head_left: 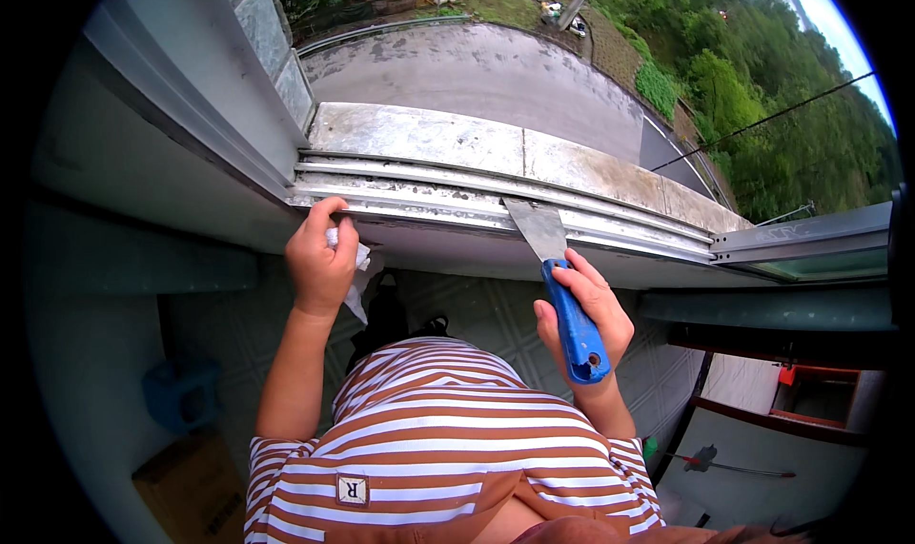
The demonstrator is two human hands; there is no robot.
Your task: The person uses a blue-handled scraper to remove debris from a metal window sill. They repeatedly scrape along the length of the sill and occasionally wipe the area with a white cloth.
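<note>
In my right hand (602, 307) is a putty knife (572, 327) with a blue handle, my fingers closed round it. Its wide metal blade points away from me, the tip down on the window track (419, 193). Dark specks of dirt lie along the grooves of this pale metal track. My left hand (320, 263) is closed on a crumpled white tissue (360, 272), part of which hangs below the fingers. That hand's fingertips are at the track's near edge, toward the left end.
Beyond the track runs a stained stone ledge (419, 134), with a road far below. A window frame (191, 86) rises at left; a sliding pane (820, 258) stands at right. Behind on the floor are a blue plastic stool (181, 391) and a cardboard box (191, 487).
</note>
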